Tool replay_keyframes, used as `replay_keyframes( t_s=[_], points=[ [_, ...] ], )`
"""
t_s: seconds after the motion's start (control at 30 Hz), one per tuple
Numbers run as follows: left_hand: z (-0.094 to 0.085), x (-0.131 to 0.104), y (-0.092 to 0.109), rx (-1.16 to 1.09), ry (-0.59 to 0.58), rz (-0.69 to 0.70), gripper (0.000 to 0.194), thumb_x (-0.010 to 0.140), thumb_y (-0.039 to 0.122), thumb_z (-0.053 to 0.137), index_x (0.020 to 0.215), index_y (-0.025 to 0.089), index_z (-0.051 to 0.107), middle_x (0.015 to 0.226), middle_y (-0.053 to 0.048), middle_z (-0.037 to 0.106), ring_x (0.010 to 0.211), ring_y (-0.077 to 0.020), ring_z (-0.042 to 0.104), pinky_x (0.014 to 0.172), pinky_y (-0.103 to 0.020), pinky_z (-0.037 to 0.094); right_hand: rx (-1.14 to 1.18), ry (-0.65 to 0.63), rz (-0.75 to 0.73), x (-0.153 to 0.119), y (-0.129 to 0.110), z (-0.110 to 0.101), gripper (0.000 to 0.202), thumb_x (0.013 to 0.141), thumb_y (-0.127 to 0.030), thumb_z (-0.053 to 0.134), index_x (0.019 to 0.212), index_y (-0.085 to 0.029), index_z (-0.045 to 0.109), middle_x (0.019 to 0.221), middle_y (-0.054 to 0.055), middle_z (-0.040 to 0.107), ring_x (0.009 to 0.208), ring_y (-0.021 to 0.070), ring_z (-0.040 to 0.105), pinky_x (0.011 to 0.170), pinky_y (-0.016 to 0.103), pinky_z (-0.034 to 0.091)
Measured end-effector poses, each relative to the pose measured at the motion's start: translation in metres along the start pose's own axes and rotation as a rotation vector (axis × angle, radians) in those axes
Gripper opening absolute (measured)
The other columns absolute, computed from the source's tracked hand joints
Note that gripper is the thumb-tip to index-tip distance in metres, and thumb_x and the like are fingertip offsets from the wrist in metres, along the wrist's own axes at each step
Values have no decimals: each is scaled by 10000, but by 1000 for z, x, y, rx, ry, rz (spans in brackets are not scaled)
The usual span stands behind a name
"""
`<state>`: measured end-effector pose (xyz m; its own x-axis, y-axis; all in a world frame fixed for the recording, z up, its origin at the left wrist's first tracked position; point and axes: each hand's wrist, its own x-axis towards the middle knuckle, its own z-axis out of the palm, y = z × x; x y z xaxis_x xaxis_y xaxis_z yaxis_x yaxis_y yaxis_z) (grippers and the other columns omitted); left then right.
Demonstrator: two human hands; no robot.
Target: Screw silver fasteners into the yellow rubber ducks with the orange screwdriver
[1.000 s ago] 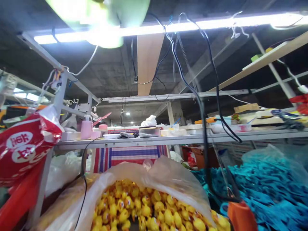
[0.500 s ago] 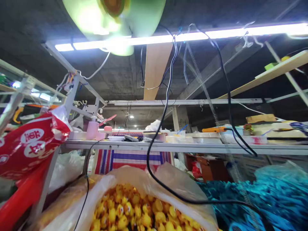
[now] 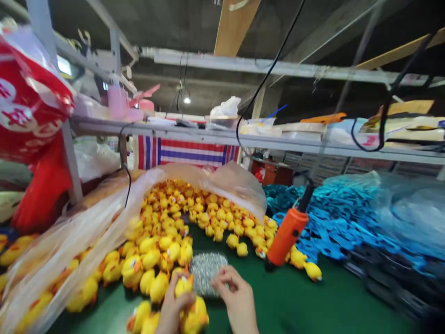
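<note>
My left hand is wrapped round a yellow duck at the bottom centre, beside the loose ducks. To its right, my right hand has thumb and fingertips pinched together at the right edge of a tray of small silvery pieces. Whatever those fingertips hold is too small to make out. Another duck lies just below and beside my left hand. An orange electric screwdriver hangs upright, slightly tilted, to the right of the tray.
Yellow ducks spill from a clear plastic bag over the green tabletop. Blue parts and black parts are piled right. A metal shelf crosses behind; a red bag hangs left.
The view has tilted down from the ceiling lights to the tabletop. Both hands, the silvery tray and the orange screwdriver now show.
</note>
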<state>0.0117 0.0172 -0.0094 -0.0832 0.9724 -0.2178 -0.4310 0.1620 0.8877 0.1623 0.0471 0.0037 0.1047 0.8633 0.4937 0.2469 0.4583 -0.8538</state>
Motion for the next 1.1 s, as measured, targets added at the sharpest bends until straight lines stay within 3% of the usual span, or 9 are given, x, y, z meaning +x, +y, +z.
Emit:
replay_keyframes(
  t_s=[0.03,0.1,0.27,0.37,0.53,0.8,0.97,1.1],
  points=[
    [0,-1,0,-64,-15,22,341,698,225,725,992,223,551,700,45,568,632,-136,570,597,-251,481,64,-29,37,1,-10,-2,307,680,-401,779,524,-189,621,654,35,634,626,183,607,568,282,488],
    [1,-2,4,-126,-9,50,383,627,234,732,950,216,529,707,56,555,611,-107,526,574,-218,436,126,-94,73,3,-29,-5,292,624,-395,812,520,-185,638,640,30,636,632,172,595,609,284,479],
    [3,-2,15,30,-16,97,456,580,384,795,904,187,541,787,24,576,677,-116,532,629,-228,430,111,-314,116,-4,-52,-5,218,603,-337,843,541,-204,682,712,21,650,705,161,591,711,297,470],
    [3,-3,14,68,-19,110,445,607,413,786,897,182,539,791,21,568,687,-115,518,639,-229,426,87,-364,105,-15,-47,-3,177,623,-315,840,567,-218,702,735,16,647,721,159,591,739,304,475],
    [4,-4,6,138,-50,119,412,640,423,762,881,186,527,776,29,551,691,-111,504,649,-228,424,56,-290,67,-27,-32,5,131,649,-309,824,601,-237,726,758,14,624,757,170,588,749,309,473],
    [4,-5,-2,349,-67,193,392,697,416,708,920,196,472,686,52,515,589,-107,476,571,-239,394,-66,-421,167,-31,-26,5,206,685,-323,795,564,-211,673,743,-7,591,781,169,573,771,307,420],
    [0,-5,-9,431,-98,257,362,749,421,674,954,202,471,719,47,529,604,-108,474,586,-238,389,-271,-450,89,-32,-24,0,182,715,-283,788,588,-207,681,741,-19,613,790,163,581,815,329,349],
    [2,-6,-11,370,-128,227,368,743,427,676,953,201,476,706,52,516,605,-105,476,595,-233,397,-344,-469,21,-33,-25,1,216,708,-332,799,589,-204,672,751,-10,644,764,162,591,773,332,356]
  ],
)
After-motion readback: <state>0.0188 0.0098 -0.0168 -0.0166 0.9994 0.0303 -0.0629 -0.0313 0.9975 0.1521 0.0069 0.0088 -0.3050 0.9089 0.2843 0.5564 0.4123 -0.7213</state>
